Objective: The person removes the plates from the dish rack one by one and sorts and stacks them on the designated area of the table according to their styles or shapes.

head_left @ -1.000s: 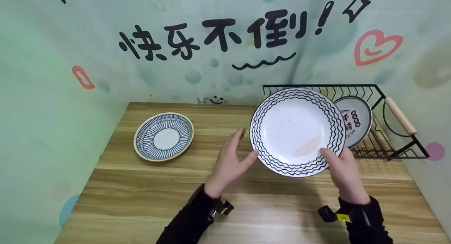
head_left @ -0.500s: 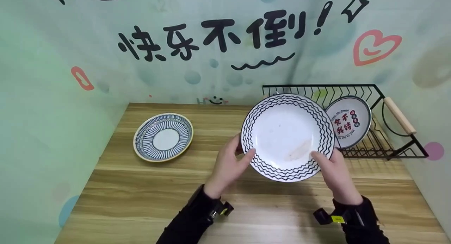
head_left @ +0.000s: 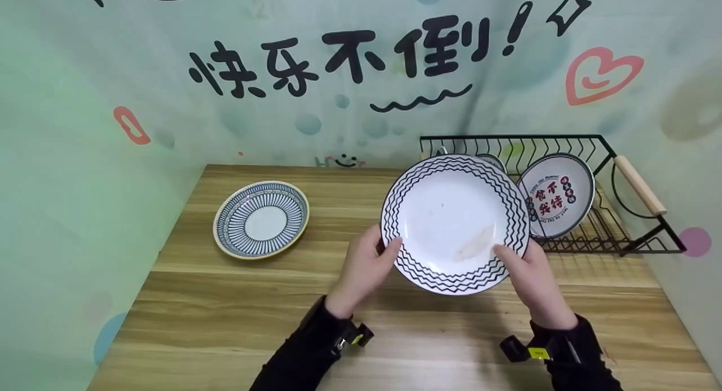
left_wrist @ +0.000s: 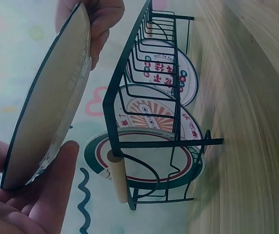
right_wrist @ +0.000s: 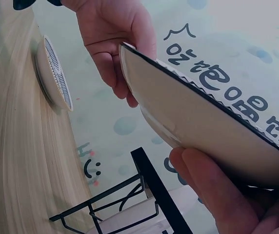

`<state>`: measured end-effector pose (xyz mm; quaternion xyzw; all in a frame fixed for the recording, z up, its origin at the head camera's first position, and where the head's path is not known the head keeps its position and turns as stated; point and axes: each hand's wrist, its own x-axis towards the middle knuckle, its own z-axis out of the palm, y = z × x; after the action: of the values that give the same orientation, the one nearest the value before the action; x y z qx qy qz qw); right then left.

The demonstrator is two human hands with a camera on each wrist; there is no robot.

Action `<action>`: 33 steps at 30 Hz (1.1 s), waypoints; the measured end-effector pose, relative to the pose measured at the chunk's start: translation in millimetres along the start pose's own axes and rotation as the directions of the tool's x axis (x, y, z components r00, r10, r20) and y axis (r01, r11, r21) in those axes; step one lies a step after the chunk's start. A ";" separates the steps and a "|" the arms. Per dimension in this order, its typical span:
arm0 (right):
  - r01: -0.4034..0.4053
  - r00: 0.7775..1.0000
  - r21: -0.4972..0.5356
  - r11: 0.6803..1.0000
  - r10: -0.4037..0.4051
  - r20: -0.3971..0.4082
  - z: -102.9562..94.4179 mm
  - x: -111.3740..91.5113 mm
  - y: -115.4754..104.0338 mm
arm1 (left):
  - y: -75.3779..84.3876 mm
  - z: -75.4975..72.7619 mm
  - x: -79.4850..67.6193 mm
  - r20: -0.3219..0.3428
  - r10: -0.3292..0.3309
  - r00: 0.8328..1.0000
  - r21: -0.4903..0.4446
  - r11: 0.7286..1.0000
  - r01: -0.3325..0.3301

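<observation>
A white plate with black zigzag lines around its rim is held up off the table, tilted so its inside faces the head view. A pale brownish smear marks its lower right. My left hand grips the left edge, thumb on the front and fingers behind. On the right edge, my right hand pinches the rim the same way. Both wrist views show the plate nearly edge-on, its plain underside toward the right wrist camera. The fingers behind it are hidden in the head view.
Behind the plate stands a black wire dish rack with a wooden handle. Several plates lean in it, including one with red characters and a green-rimmed one. A blue-striped plate lies on the wooden table at left.
The zigzag plate has moved left and slightly down, away from the rack. My left hand, at first apart from it, now grips its left edge; more of the racked plates shows.
</observation>
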<state>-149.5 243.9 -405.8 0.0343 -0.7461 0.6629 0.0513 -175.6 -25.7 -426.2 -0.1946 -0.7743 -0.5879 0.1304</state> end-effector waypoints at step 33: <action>-0.068 0.992 0.049 0.996 0.062 0.113 11.0 3.6 1.0 | 6.6 -17.7 -6.9 -0.059 -0.078 0.995 -0.033 0.997 0.076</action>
<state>-153.5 233.2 -407.7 0.0480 -0.7308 0.6808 -0.0129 -166.9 -42.2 -418.6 -0.1488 -0.7678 -0.6099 0.1279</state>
